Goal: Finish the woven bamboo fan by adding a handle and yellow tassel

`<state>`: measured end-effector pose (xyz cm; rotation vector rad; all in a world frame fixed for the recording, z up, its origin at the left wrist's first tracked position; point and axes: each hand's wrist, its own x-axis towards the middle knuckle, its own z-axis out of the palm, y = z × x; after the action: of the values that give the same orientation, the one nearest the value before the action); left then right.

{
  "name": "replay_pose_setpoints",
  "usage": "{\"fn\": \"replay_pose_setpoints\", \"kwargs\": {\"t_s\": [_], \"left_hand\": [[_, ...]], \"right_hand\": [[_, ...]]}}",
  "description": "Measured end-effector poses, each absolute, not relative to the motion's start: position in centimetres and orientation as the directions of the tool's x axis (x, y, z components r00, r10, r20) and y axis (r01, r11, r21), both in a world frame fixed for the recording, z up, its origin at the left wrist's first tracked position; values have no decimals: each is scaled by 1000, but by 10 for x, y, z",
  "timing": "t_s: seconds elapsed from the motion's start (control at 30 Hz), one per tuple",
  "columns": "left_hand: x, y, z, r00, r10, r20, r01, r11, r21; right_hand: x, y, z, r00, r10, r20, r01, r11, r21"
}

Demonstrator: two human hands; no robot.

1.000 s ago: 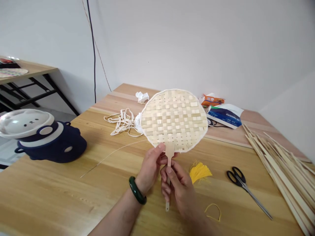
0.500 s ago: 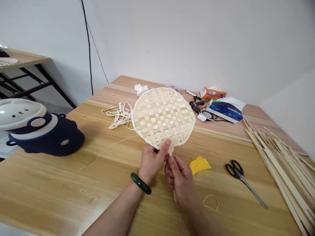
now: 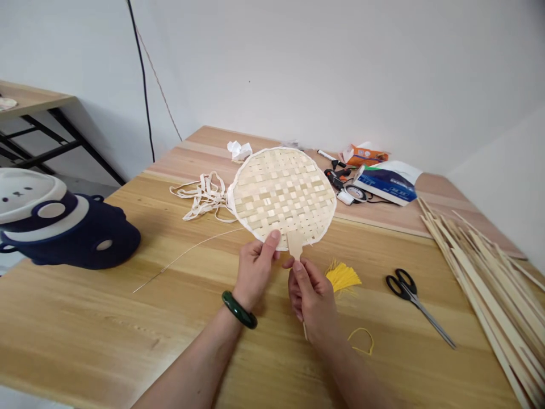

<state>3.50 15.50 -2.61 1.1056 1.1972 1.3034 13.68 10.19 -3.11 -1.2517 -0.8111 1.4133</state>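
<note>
Okay, so the round woven fan (image 3: 283,196) sits right around the middle of the frame, held up above the wooden table (image 3: 85,329), with its pale checkered weave facing the camera and a white trim running around the edge. The left hand (image 3: 254,267) has it pinched at the bottom edge: thumb flat on the front, the other fingers mostly tucked behind, so I can't tell exactly how those sit. A dark green bangle (image 3: 239,310) is on that wrist. The right hand (image 3: 315,298) has its thumb and curled fingers closed around the flat handle (image 3: 295,245), whose tip pokes out just below the hand. Just to the right of that hand there's a yellow tassel (image 3: 343,276), with a loop of yellow cord (image 3: 361,341) lower down. Black-handled scissors (image 3: 419,307) lie right of center, and a messy bundle of pale strips (image 3: 485,289) fills the right edge. Left of the fan you get a tangle of white ribbon (image 3: 203,196), plus a thin strand (image 3: 183,258) trailing down-left from near its rim. Far left is a navy bear-faced container (image 3: 68,230). Up behind the fan, upper right, a blue box (image 3: 387,184) sits next to an orange packet (image 3: 368,156).
</note>
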Motion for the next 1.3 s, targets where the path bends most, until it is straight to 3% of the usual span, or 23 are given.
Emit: {"fn": "replay_pose_setpoints", "kwargs": {"t_s": [0.13,0.4,0.6,0.83,1.0,1.17,1.3], "left_hand": [[36,155,-26,-55,998,-5,-70,2,998],[40,156,-26,72,997,31,-212,-15,977],[37,153,-26,113,986,119,-109,-107,988],[37,152,-25,114,968,223,-65,-217,974],[37,151,-23,151,959,238,-87,-227,970],[34,151,-25,146,947,287,20,-293,956],[34,150,-28,160,948,275,73,-290,954]], "right_hand": [[137,103,-35,73,970,-230,-261,-204,-944],[138,102,-25,33,965,-258,-323,-234,-917],[145,106,-18,21,938,-345,-347,-317,-883],[155,109,-13,15,940,-342,-243,-329,-913],[166,113,-11,-89,929,-359,-211,-370,-905],[177,119,-11,-94,948,-303,-105,-312,-944],[186,122,-12,-178,920,-350,-81,-368,-926]]}}
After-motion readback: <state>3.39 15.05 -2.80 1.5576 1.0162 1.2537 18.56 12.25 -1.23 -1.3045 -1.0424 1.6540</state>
